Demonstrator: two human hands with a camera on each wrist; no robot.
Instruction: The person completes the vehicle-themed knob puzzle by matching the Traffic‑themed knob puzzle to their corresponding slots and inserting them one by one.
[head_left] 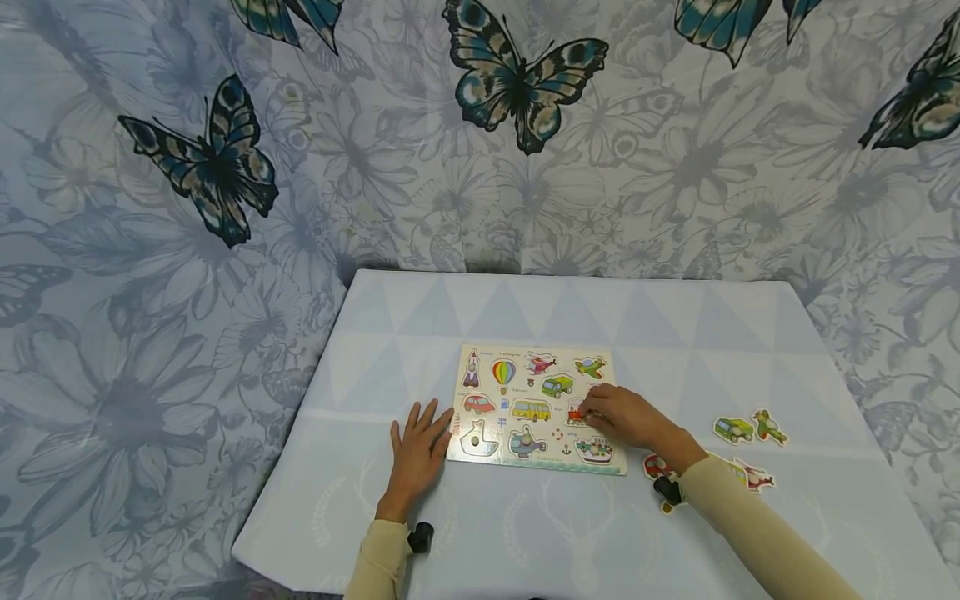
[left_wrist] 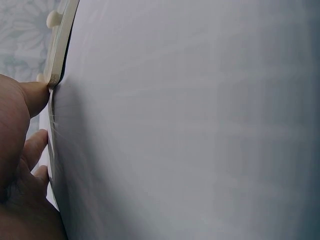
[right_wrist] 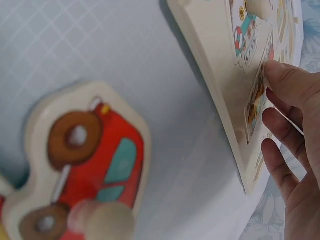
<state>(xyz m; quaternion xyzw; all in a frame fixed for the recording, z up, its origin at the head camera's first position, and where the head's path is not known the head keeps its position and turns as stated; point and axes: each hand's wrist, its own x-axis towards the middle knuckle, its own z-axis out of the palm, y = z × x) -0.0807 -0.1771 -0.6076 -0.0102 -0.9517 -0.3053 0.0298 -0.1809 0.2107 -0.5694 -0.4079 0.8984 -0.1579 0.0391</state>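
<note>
A flat wooden puzzle board with vehicle pictures lies mid-table. My left hand rests on the cloth with fingers spread at the board's left edge. In the left wrist view its thumb touches the board's corner. My right hand reaches over the board's right side, thumb and fingertips pinching at the red train piece, partly hidden by the fingers. In the right wrist view a knobbed ship piece sits beside the thumb.
Right of the board lie loose pieces: a green car, a green plane, a pink-red piece and a red car, some partly under the right forearm. The pale tablecloth meets a butterfly-patterned wall behind.
</note>
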